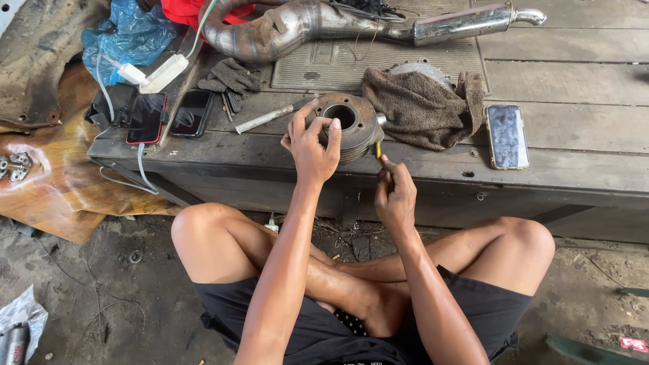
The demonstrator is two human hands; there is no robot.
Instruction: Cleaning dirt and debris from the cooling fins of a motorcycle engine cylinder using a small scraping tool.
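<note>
L fingers: left hand (312,144) spread and curled over the near-left side of the finned engine cylinder (348,125); fingertips apart, pressing on its top rim and fins; thumb side toward the bore; clamped on it as a steadying grip
R fingers: right hand (394,192) pinched together around a thin yellow-handled tool (378,151); tool shaft points up and away from the person, tip at the cylinder's right flank, touching or just short, can't tell which
Key relation: cylinder lies straight ahead of both hands, at the near edge of the wooden platform (574,145); L hand on it, R hand just below and right of it, off the edge; tool's long axis runs roughly near-to-far, meeting the cyl. side-on
Cylinder axis: bore opening faces up and slightly toward the camera; fins stacked below the rim; body tilted a bit, leaning on the platform
Nearer hand: L already in contact; R reaches only via the tool
Right of cyl.: brown rag (422,108) draped over a metal part, touching or just beside the cyl.; phone (507,136) face up further right, near the edge
Left of cyl.: metal rod (265,119) just beside L hand; two dark phones (169,116) toward the platform's left end
Far side: chrome exhaust pipe (324,23) lying across the back, well apart from the hands
</note>
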